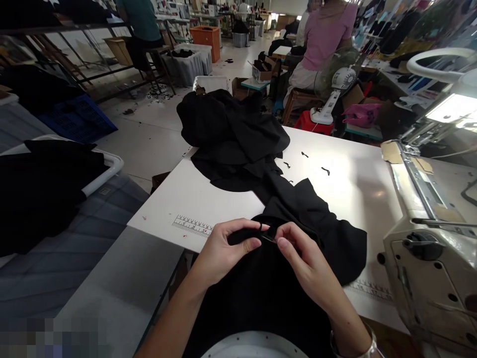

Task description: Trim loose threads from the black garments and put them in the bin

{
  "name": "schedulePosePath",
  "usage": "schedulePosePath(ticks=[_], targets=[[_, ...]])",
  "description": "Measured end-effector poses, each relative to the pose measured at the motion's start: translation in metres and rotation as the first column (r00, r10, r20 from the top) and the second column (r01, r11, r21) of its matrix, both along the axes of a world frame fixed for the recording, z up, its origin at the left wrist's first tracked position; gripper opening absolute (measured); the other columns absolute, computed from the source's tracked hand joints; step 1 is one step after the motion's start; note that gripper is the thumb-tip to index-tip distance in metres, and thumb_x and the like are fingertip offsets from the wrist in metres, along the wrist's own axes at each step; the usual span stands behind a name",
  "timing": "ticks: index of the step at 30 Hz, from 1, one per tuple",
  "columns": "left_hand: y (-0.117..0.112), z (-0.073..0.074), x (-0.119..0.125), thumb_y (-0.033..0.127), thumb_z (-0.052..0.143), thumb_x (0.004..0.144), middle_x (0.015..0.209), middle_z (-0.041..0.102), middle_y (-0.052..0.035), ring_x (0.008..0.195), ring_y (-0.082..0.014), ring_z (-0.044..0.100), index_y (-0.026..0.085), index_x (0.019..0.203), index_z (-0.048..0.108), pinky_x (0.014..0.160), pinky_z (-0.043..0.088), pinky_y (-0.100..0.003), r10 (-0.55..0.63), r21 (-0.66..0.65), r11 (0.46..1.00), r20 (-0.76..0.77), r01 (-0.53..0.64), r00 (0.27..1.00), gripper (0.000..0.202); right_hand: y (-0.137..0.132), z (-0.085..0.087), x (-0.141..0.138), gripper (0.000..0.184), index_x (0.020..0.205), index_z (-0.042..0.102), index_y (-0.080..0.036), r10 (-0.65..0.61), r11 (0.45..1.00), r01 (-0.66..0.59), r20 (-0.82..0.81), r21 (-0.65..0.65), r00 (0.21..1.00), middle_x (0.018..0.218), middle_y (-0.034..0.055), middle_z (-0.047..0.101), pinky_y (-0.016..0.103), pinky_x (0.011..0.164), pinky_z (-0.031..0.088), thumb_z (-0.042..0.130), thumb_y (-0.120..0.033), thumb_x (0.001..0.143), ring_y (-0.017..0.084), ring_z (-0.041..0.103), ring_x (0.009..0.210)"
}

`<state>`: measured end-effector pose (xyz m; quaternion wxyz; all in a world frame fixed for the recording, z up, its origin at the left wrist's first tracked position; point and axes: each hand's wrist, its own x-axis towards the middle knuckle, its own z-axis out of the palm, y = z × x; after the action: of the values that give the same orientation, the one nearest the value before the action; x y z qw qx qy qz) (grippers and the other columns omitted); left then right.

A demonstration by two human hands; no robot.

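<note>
Black fabric [238, 134] lies heaped on the white table and stretches toward me, down to both of my hands. Its near edge is pinched between the thumb and fingers of my left hand [223, 251]. Close beside it, the fingertips of my right hand [303, 253] are closed on a thin, shiny, pointed tool [269, 239], whose exact kind is too small to make out. The tool's tip is at the fabric edge, near my left fingertips. Between my arms, more black cloth covers the area below the hands.
A sewing machine [428, 258] with a lit lamp stands at the right of the white table [156, 209]. Small black scraps [325, 171] and printed rulers [192, 225] show on the tabletop. A bin [112, 164] of black cloth stands left. Other people sit further back.
</note>
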<state>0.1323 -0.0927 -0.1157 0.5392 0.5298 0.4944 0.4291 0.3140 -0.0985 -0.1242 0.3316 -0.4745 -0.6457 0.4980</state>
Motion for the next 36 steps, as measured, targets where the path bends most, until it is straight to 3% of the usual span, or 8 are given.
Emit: schedulePosePath(ticks=[5, 15, 24, 36], targets=[[0.002, -0.001, -0.001, 0.026, 0.072, 0.073, 0.095, 0.074, 0.0019, 0.096, -0.0144, 0.066, 0.024, 0.09, 0.072, 0.092, 0.047, -0.021, -0.03, -0.014, 0.999, -0.029, 0.03, 0.999, 0.017, -0.001, 0.0, -0.001, 0.023, 0.084, 0.048, -0.019, 0.005, 0.999, -0.008, -0.077, -0.039, 0.997, 0.067, -0.0037, 0.04, 0.025, 0.052, 0.027, 0.043, -0.038, 0.097, 0.011, 0.036, 0.059], [0.003, 0.001, -0.001, 0.023, 0.068, 0.076, 0.086, 0.072, 0.0029, 0.085, -0.0123, 0.065, 0.021, 0.079, 0.068, 0.082, 0.047, -0.02, -0.035, -0.031, 0.999, -0.06, 0.034, 0.998, 0.004, -0.002, -0.012, -0.008, 0.029, 0.084, 0.048, -0.019, -0.034, 0.984, -0.006, -0.226, -0.175, 0.974, 0.069, -0.0032, 0.035, 0.026, 0.053, 0.024, 0.045, -0.045, 0.095, 0.011, 0.032, 0.061], [0.006, 0.002, -0.003, 0.024, 0.066, 0.078, 0.085, 0.069, 0.0023, 0.085, -0.0132, 0.062, 0.02, 0.082, 0.067, 0.083, 0.045, -0.022, -0.105, -0.013, 0.994, -0.114, 0.104, 0.988, 0.006, 0.001, -0.009, -0.013, 0.036, 0.078, 0.048, -0.018, -0.069, 0.979, 0.022, -0.227, -0.201, 0.971, 0.065, -0.004, 0.032, 0.025, 0.049, 0.022, 0.048, -0.051, 0.091, 0.011, 0.028, 0.057], [0.007, 0.004, -0.006, 0.031, 0.067, 0.077, 0.087, 0.07, -0.0013, 0.086, -0.0184, 0.064, 0.02, 0.085, 0.069, 0.082, 0.049, -0.027, -0.117, -0.012, 0.993, -0.204, 0.117, 0.972, 0.014, 0.002, -0.009, -0.017, 0.045, 0.074, 0.047, -0.018, -0.114, 0.915, -0.028, -0.326, -0.402, 0.939, 0.061, -0.0045, 0.031, 0.021, 0.047, 0.021, 0.055, -0.062, 0.082, 0.01, 0.027, 0.055]])
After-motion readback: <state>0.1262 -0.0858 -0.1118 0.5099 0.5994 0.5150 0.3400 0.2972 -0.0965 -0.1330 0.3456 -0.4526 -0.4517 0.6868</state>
